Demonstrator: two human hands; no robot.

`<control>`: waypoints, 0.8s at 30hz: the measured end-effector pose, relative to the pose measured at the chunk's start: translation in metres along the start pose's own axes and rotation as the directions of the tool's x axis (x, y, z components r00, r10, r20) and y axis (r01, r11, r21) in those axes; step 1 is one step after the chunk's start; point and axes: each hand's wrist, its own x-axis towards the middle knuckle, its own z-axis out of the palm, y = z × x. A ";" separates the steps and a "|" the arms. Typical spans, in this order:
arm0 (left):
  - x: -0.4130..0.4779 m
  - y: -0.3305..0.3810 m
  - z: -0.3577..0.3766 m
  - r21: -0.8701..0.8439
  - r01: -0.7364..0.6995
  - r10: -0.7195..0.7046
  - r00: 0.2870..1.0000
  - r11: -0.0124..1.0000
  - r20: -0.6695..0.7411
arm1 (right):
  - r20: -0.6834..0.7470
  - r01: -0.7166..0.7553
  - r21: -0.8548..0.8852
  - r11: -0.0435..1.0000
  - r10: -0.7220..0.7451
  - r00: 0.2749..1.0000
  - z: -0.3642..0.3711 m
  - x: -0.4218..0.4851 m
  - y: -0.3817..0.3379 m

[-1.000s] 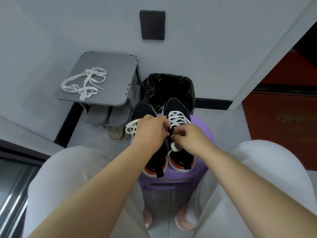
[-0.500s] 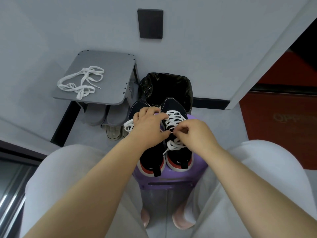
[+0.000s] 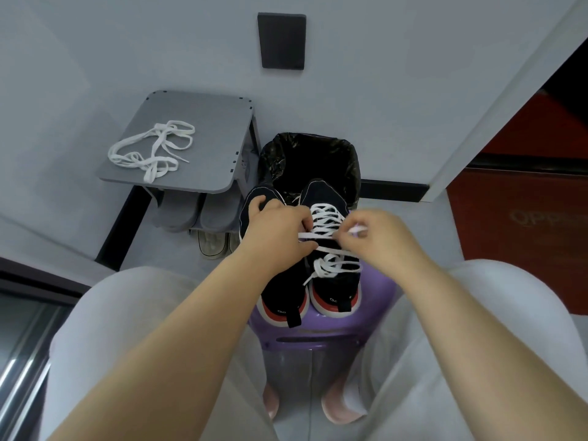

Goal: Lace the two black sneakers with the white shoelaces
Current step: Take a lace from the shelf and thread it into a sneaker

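The left sneaker [image 3: 281, 291] and right sneaker [image 3: 329, 197] are set side by side on a stool [image 3: 313, 332]. The right sneaker's lace [image 3: 321, 234] is held taut between the left grip [image 3: 276, 238] and right grip [image 3: 380, 238], both pinched on its strands. A second lace [image 3: 152, 151] is seen on the bench [image 3: 210, 122].

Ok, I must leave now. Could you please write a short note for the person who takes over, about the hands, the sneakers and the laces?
Left hand: pinches the lace of the right sneaker.
Right hand: pinches the same lace, which runs taut between the hands.
Both sneakers stand side by side on the stool. A spare lace lies on the shelf.
Done: the right sneaker looks laced along most of its length.
Left: finish that lace. The left sneaker shows no lace on its visible part and likely needs the spare lace.
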 end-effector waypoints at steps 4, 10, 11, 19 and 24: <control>-0.001 0.002 0.003 0.016 -0.031 0.031 0.999 0.999 -0.020 | 0.152 -0.013 -0.280 0.960 0.058 0.987 0.014 -0.004 -0.007; 0.001 -0.004 0.006 -0.048 0.015 -0.016 1.000 0.999 -0.024 | -0.182 -0.036 0.214 0.976 0.076 0.980 -0.008 0.007 -0.003; 0.001 -0.004 0.006 -0.060 0.020 -0.022 1.000 0.998 -0.022 | -0.250 -0.023 0.518 0.855 0.177 0.952 -0.018 0.008 -0.002; 0.002 -0.004 0.008 -0.085 0.033 -0.034 0.999 0.996 -0.013 | -0.129 -0.005 0.815 0.580 0.190 0.973 -0.029 0.002 -0.005; 0.001 -0.004 0.007 -0.054 0.027 -0.028 0.999 0.998 -0.029 | 0.049 0.090 -0.185 0.979 -0.083 0.995 0.000 -0.002 -0.001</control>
